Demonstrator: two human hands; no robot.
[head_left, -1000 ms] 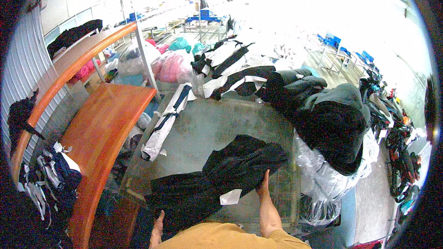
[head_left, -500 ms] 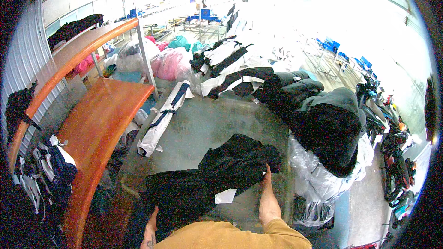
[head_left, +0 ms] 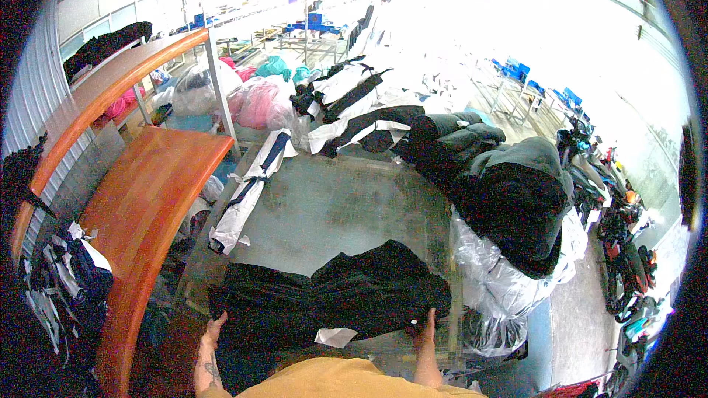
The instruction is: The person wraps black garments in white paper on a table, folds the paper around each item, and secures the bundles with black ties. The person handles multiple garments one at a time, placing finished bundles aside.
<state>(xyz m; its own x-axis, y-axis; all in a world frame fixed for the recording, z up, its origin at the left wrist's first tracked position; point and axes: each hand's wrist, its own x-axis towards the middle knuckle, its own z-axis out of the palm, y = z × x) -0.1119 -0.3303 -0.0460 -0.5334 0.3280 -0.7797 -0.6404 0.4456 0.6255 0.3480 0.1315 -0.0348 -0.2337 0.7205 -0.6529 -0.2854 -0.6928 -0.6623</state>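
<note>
A black garment (head_left: pixel 317 298) stretches sideways over the near part of the grey table (head_left: pixel 354 206). Its exact kind cannot be made out in the folds. At its left end my left hand (head_left: pixel 214 330) is closed on the cloth. My right hand (head_left: pixel 425 328) grips the right end, its fingers partly hidden by the fabric. A white paper piece (head_left: pixel 335 337) shows at the garment's lower edge, between the hands. Farther off, a rolled white and dark bundle (head_left: pixel 254 188) lies along the table's left edge.
To the left stands an orange-brown shelf (head_left: pixel 147 191). A heap of black and dark grey cloth (head_left: pixel 516 199) rises at the right, above clear plastic (head_left: pixel 490 273). Beyond the table lie white and black cloth bundles (head_left: pixel 369 129) and pink bagged goods (head_left: pixel 262 103).
The black garment has been drawn nearer and spread wider and more level. My right hand has come down toward me; my left hand has shifted left and slightly up.
</note>
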